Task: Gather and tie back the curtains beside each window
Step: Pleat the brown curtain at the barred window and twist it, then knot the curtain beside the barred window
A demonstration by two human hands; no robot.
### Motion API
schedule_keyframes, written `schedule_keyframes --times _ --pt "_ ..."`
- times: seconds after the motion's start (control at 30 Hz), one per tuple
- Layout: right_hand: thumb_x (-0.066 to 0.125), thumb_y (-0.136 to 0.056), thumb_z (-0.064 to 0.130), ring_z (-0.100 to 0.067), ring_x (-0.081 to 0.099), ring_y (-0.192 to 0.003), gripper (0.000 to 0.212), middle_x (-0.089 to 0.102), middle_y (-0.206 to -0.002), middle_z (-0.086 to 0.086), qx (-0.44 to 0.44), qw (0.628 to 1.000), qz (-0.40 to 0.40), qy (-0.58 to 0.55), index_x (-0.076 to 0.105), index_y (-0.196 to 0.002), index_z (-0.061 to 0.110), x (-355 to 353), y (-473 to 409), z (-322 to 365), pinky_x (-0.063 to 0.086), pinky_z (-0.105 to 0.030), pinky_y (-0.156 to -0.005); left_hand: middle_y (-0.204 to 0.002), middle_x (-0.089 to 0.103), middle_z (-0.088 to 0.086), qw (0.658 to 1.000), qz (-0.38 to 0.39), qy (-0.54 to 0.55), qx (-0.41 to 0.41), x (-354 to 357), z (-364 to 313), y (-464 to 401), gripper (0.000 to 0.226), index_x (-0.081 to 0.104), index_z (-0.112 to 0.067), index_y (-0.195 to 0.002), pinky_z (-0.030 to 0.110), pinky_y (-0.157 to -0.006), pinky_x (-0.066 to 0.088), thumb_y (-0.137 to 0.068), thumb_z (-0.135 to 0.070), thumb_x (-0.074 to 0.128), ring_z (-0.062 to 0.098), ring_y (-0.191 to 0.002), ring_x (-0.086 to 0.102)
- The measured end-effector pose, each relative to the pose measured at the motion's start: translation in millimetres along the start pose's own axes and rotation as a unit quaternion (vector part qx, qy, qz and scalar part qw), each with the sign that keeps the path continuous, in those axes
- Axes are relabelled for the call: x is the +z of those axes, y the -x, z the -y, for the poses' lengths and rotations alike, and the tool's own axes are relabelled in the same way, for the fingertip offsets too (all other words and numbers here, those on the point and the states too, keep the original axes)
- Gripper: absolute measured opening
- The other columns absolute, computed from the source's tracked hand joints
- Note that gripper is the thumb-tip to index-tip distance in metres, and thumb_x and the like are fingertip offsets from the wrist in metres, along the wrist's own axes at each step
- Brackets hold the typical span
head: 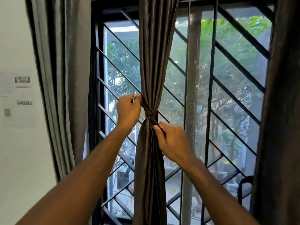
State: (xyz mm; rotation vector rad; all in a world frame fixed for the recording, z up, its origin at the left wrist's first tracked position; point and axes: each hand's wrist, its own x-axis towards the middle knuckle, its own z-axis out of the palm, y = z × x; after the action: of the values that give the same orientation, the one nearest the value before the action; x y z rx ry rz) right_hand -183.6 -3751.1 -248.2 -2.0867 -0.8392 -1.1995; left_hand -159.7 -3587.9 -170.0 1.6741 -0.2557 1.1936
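The dark curtain hangs upright before the middle of the window, its long axis vertical, cinched to a narrow waist by a tie. The left hand pinches one tie end up and left of the knot; the right hand grips the other end down and right. A grey curtain hangs beside the white wall; another dark curtain hangs at right. Diagonal bars cross the panes.

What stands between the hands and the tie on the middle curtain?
Nothing visible. The left hand and right hand each grip an end of the tie, which is wrapped around the gathered curtain.
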Motion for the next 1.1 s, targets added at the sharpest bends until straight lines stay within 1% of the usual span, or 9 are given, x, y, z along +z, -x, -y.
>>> schedule_keyframes --times 0.1,0.17,0.33,0.47,0.6,0.77,0.93,1.03,1.1 --pt "0.046 -0.104 0.043 -0.008 0.042 -0.057 0.038 0.041 -0.062 0.01 0.016 1.0 -0.009 -0.011 0.042 -0.07 0.027 -17 -6 -5 0.027 -0.03 -0.057 -0.053 0.05 -0.002 0.997 -0.029 -0.026 0.065 -12 -7 12 0.036 0.057 -0.015 -0.058 0.032 -0.054 0.035 -0.094 -0.018 0.063 0.008 -0.051 0.044" --pt "0.048 -0.105 0.04 -0.005 0.044 -0.059 0.037 0.042 -0.063 0.011 0.022 0.999 -0.021 -0.024 0.042 -0.071 0.028 -32 -14 -7 0.027 -0.026 -0.056 -0.062 0.06 0.005 0.991 -0.03 -0.034 0.124 -18 -17 16 0.02 0.062 -0.01 -0.071 0.036 -0.059 0.044 -0.088 -0.02 0.066 0.021 -0.06 0.056" --pt "0.055 -0.099 0.034 -0.017 0.052 -0.068 0.028 0.054 -0.073 0.002 -0.008 0.999 -0.04 0.011 0.054 -0.077 0.017 -59 -34 -14 0.044 -0.039 -0.063 -0.049 0.043 0.003 0.964 -0.075 -0.063 0.246 -24 -52 26 0.026 0.06 -0.01 -0.073 0.033 -0.051 0.037 -0.09 -0.027 0.07 0.025 -0.046 0.043" --pt "0.061 -0.094 0.028 -0.02 0.054 -0.072 0.018 0.057 -0.078 0.0 -0.027 0.998 -0.03 0.055 0.055 -0.08 0.017 -83 -42 -23 0.049 -0.042 -0.068 -0.052 0.037 -0.007 0.933 0.006 -0.151 0.327 -7 -80 39 0.03 0.057 -0.01 -0.068 0.035 -0.049 0.041 -0.091 -0.027 0.062 0.032 -0.047 0.048" --pt "0.061 -0.092 0.028 -0.023 0.056 -0.076 0.018 0.055 -0.079 0.001 -0.008 0.995 -0.03 0.098 0.051 -0.079 0.021 -122 -45 -39 0.047 -0.039 -0.067 -0.049 0.037 -0.012 0.925 0.083 -0.153 0.338 23 -104 36 0.028 0.05 -0.02 -0.065 0.031 -0.053 0.039 -0.089 -0.03 0.061 0.023 -0.049 0.046" --pt "0.057 -0.091 0.027 -0.03 0.058 -0.077 0.017 0.059 -0.082 -0.004 0.044 0.986 -0.056 0.152 0.052 -0.078 0.017 -180 -39 -64 0.05 -0.043 -0.068 -0.05 0.044 -0.012 0.929 0.13 -0.138 0.319 82 -135 30 0.029 0.06 -0.013 -0.067 0.037 -0.056 0.048 -0.087 -0.033 0.062 0.021 -0.053 0.05" --pt "0.06 -0.09 0.026 -0.035 0.06 -0.08 0.016 0.061 -0.084 -0.008 0.054 0.969 -0.137 0.198 0.05 -0.079 0.018 -237 -34 -79 0.048 -0.045 -0.069 -0.051 0.042 -0.012 0.926 0.17 -0.093 0.324 150 -185 31 0.029 0.052 -0.02 -0.063 0.032 -0.059 0.042 -0.087 -0.031 0.064 0.02 -0.058 0.049" --pt "0.065 -0.089 0.018 -0.033 0.058 -0.076 0.014 0.058 -0.084 -0.009 0.038 0.946 -0.223 0.231 0.055 -0.081 0.011 -272 -32 -84 0.042 -0.039 -0.063 -0.053 0.044 -0.011 0.925 0.179 -0.055 0.33 183 -212 27 0.029 0.055 -0.017 -0.064 0.03 -0.06 0.037 -0.089 -0.026 0.068 0.018 -0.06 0.048" --pt "0.066 -0.087 0.016 -0.034 0.057 -0.081 0.013 0.058 -0.088 -0.012 0.023 0.925 -0.27 0.268 0.056 -0.083 0.009 -299 -34 -86 0.044 -0.042 -0.068 -0.056 0.049 -0.008 0.931 0.173 -0.027 0.321 201 -229 22 0.025 0.06 -0.016 -0.068 0.03 -0.061 0.039 -0.087 -0.029 0.069 0.019 -0.062 0.052"
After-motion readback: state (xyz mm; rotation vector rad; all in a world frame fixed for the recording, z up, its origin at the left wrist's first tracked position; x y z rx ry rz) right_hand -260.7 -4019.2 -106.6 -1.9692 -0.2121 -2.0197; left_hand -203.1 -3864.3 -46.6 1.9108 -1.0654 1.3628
